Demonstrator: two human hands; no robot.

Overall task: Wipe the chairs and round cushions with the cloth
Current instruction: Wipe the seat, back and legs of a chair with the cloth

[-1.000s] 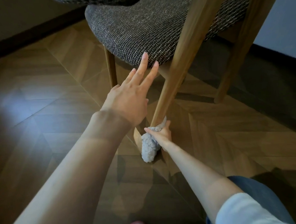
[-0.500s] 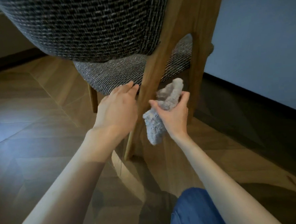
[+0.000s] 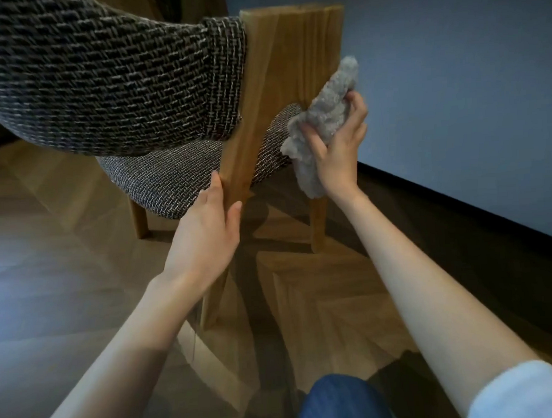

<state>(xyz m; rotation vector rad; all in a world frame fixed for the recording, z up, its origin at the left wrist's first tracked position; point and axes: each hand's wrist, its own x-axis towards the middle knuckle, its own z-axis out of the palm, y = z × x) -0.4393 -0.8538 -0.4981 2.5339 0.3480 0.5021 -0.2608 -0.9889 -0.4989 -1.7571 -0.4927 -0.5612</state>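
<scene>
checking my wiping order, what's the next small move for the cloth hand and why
Probably slide the cloth down the right side of the wooden leg. The right hand grips it bunched against the leg's upper part, while the left hand rests lower on the leg, steadying it.
</scene>
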